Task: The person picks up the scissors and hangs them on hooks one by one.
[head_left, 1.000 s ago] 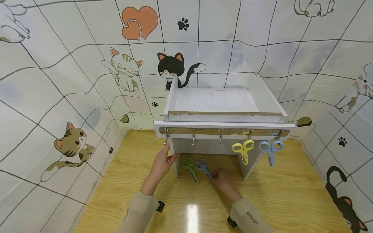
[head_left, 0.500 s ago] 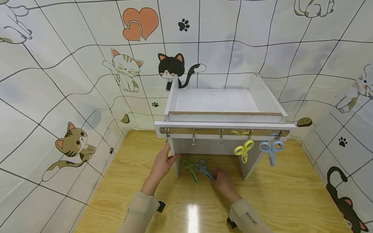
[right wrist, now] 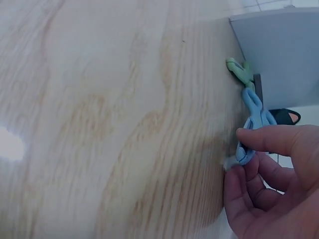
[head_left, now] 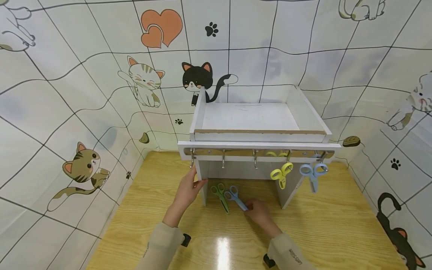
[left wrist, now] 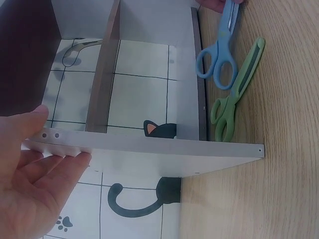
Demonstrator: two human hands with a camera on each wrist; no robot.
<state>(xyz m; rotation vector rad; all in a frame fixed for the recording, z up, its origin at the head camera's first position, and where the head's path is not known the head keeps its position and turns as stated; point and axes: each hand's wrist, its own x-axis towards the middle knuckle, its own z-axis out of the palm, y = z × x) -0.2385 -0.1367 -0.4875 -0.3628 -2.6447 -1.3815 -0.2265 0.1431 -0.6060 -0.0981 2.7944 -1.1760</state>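
Note:
Low between the side panels of a white shelf unit (head_left: 261, 146), my right hand (head_left: 260, 213) pinches the blade end of blue scissors (head_left: 240, 203) between thumb and fingers. Their handle loops point to the back left. Beside them green scissors (head_left: 221, 198) lie on the wooden table. My left hand (head_left: 186, 188) grips the unit's left side panel (left wrist: 164, 148), its thumb on the inner side and its fingers on the outer. From hooks on the unit's front rail hang yellow scissors (head_left: 282, 175) and another pair of light blue scissors (head_left: 314, 176).
Three bare metal hooks, one of them the leftmost hook (head_left: 192, 158), line the left and middle of the rail. An open white tray (head_left: 249, 116) forms the unit's top. Wall sheeting printed with cats (head_left: 197, 77) surrounds the wooden table (head_left: 135, 221).
The held blue scissors have turned slightly, showing more of their flat side, with the blade end a little nearer me. The yellow scissors have swung slightly on their hook. My left hand stays put.

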